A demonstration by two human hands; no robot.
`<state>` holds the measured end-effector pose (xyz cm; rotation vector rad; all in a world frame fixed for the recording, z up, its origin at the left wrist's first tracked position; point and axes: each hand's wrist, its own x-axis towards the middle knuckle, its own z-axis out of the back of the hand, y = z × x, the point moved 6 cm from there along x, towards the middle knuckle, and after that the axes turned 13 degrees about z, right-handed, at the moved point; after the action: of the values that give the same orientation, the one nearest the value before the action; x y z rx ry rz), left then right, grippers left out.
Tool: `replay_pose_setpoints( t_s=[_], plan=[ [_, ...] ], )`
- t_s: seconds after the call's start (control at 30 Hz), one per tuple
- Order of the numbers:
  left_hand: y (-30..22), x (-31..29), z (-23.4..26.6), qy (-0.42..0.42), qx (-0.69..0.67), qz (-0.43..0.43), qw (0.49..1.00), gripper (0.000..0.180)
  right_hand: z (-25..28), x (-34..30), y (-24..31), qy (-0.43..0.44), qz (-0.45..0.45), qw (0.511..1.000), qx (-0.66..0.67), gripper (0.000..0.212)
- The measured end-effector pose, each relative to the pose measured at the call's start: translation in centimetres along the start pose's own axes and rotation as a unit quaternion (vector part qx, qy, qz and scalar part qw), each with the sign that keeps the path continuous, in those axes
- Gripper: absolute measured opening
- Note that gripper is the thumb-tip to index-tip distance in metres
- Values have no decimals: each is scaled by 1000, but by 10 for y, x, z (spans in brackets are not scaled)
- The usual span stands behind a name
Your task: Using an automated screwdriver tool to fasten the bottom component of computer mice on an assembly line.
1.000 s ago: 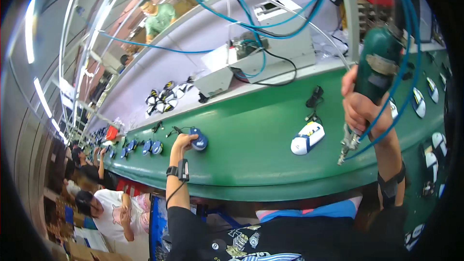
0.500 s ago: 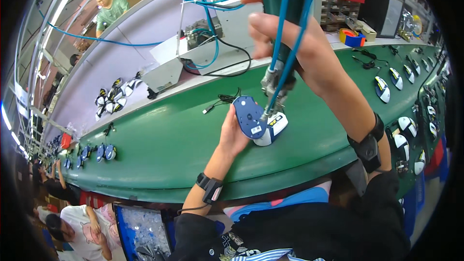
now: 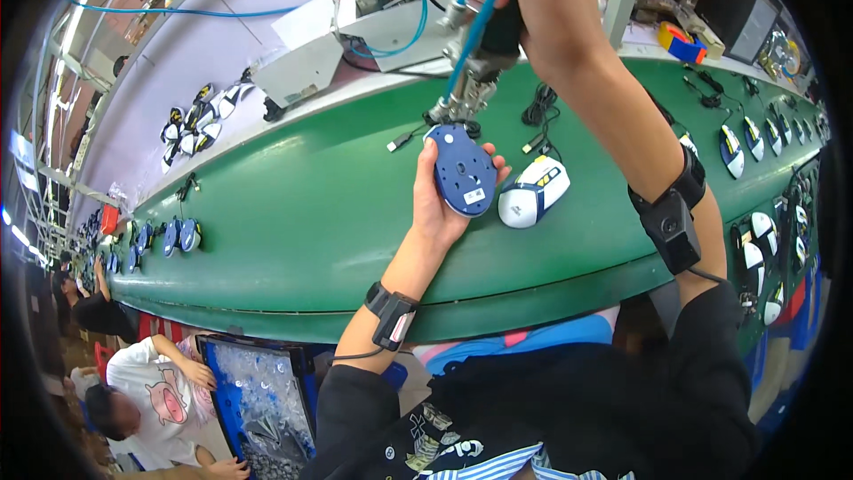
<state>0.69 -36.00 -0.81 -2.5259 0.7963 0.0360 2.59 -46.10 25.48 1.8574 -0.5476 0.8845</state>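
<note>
I am cupping the blue mouse (image 3: 464,171) underside-up in my left hand (image 3: 437,204) at frame centre. My right hand (image 3: 533,0) is gripping the screwdriver (image 3: 480,62) just above, its tip touching the mouse's upper edge.

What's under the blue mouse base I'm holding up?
The left hand cups the blue mouse base from beneath, above the green belt. Its inner side is hidden.

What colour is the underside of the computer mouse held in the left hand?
Dark blue, with a small white label; the computer mouse in the left hand shows in the head view.
</note>
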Motion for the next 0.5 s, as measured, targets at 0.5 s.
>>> replay_pose_setpoints(
  t_s=[0.5],
  plan=[
    [2,-1,1,-10,31,8,999,63,0,-8,-12,17,10,992,122,17]
  ],
)
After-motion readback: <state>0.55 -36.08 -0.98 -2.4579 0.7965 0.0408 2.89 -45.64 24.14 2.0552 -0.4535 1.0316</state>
